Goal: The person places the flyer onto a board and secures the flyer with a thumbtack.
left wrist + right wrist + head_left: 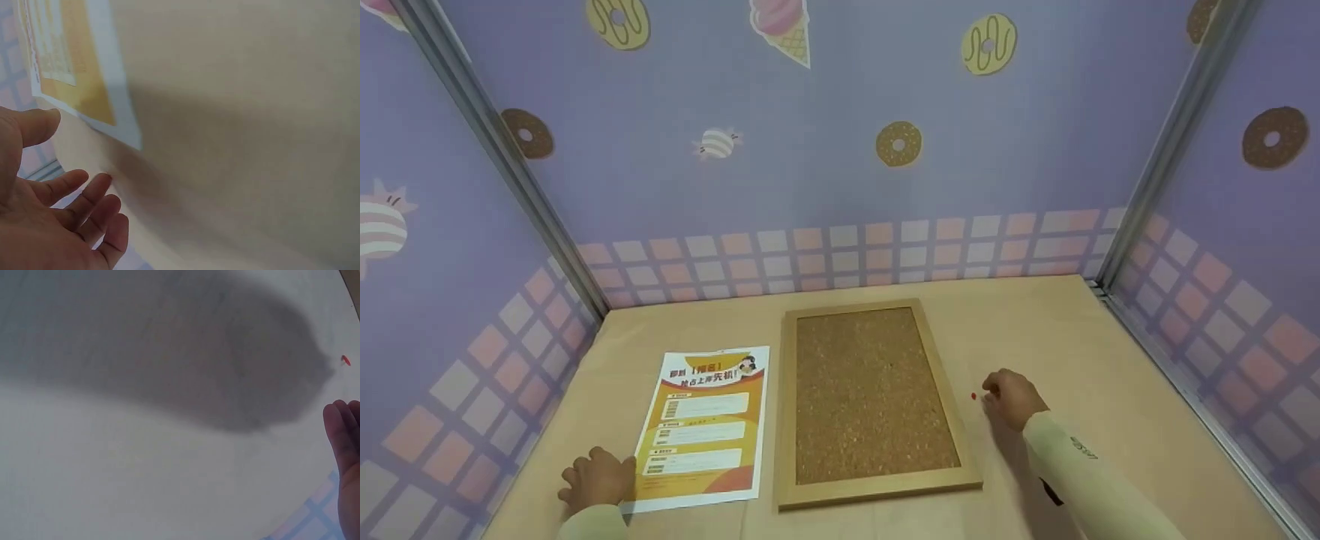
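Left hand [598, 478]: fingers spread, by poster [701, 435], near bench [1035, 330] left edge | Right hand [1014, 400]: narrow, hold undeterminable, beside red item [973, 396]

A tan tabletop [1035, 330] is bounded on three sides by purple walls [810, 187], printed with doughnuts [898, 159], sweets [717, 143] and pink-and-white squares [844, 236], joined by grey posts [1174, 135].

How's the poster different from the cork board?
The poster is bright orange, yellow and white with printing, while the cork board is speckled brown with no printing. The poster is a thin sheet without a frame; the cork board has a raised, light wooden frame. The poster looks smaller than the cork board. Both lie flat on the tan tabletop, and both are longer than they are wide.
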A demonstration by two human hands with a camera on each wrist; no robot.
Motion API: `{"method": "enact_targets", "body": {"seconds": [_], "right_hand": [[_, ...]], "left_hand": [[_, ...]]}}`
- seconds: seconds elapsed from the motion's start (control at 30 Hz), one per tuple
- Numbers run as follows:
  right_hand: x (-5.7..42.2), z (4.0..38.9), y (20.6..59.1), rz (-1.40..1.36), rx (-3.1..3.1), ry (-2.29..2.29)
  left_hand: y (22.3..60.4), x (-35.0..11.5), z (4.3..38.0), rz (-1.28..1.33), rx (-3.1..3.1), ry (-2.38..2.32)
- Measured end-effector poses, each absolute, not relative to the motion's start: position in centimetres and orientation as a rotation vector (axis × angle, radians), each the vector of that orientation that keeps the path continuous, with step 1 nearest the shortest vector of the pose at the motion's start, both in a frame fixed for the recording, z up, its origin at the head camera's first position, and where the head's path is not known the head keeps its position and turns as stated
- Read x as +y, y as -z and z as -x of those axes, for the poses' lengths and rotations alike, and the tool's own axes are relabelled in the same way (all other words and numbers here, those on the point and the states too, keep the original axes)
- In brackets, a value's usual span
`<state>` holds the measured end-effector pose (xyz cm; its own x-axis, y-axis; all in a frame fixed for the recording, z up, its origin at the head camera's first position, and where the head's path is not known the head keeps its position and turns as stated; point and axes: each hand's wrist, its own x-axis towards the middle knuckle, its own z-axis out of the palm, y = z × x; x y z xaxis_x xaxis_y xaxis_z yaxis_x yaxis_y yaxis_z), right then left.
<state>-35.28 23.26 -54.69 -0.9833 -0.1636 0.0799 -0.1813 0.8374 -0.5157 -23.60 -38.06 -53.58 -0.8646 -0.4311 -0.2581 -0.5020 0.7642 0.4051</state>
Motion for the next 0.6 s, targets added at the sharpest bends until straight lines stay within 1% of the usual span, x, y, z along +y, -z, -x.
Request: {"method": "enact_targets", "body": {"seconds": [0.17, 0.4, 0.6], "right_hand": [[23.1, 35.5, 55.3, -0.284, -2.972, -0.909], [21.8, 35.8, 56.0, -0.131, -2.994, -0.987], [21.2, 36.2, 56.3, -0.097, -2.991, -0.939]], "left_hand": [[53.9, -37.6, 24.1, 0.704, 2.809, -0.741], [54.6, -37.0, 25.0, 0.724, 2.784, -0.738], [55.0, -36.9, 25.1, 0.715, 2.79, -0.737]]}}
